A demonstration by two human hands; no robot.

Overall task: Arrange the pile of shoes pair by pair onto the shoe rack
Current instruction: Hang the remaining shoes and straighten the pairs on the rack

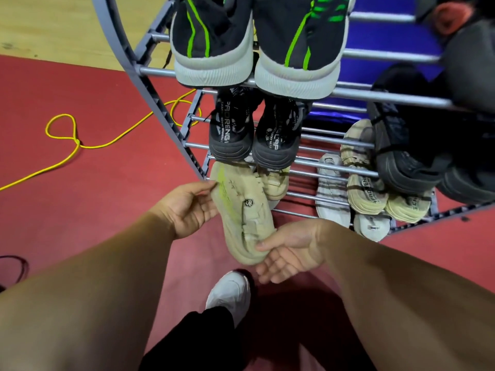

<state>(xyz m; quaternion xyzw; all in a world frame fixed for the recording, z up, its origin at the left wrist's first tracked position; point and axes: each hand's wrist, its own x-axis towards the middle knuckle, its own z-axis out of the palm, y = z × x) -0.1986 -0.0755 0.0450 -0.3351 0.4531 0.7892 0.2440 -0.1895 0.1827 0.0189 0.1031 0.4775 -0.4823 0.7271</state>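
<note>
A shoe (245, 218) lies between left hand (187, 210) and right hand (292, 250), before the shoe rack (388, 97). A cable (78, 144) lies left.

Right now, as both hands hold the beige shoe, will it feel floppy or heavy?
Probably light: the left hand and right hand hold the beige shoe by its ends only. Its thick sole shows no sag, so likely fairly stiff.
</note>
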